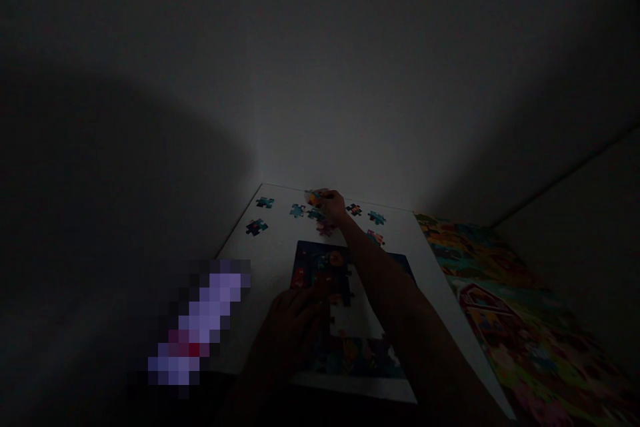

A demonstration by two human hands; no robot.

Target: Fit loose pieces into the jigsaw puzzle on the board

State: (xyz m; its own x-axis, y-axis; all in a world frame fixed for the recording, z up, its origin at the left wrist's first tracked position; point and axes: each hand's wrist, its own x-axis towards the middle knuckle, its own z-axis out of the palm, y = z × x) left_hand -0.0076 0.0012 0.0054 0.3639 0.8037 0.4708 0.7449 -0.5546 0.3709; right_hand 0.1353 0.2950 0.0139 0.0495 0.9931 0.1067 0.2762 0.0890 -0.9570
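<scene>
Orange jigsaw piece (314,198) — pinched in right-hand grip (332,205)

White board (273,267), loose jigsaw pieces (257,227), partly built jigsaw puzzle (313,267)

Left hand (287,330) on puzzle (320,263), right (333,203) on pieces (315,213)

Two bare arms in frame, both mostly dark shapes in the dim light. Right hand (334,204) sits near 12 o'clock, looking small at the far end of a long, slim right forearm (395,300) that comes in from 5 o'clock, bare down to the frame edge. Left hand (290,333) at about 6 o'clock, looks broader, with thick-looking fingers (305,307). Left forearm (255,380) fades into shadow at the bottom edge. Nails and fine skin detail too dark to tell.
</scene>
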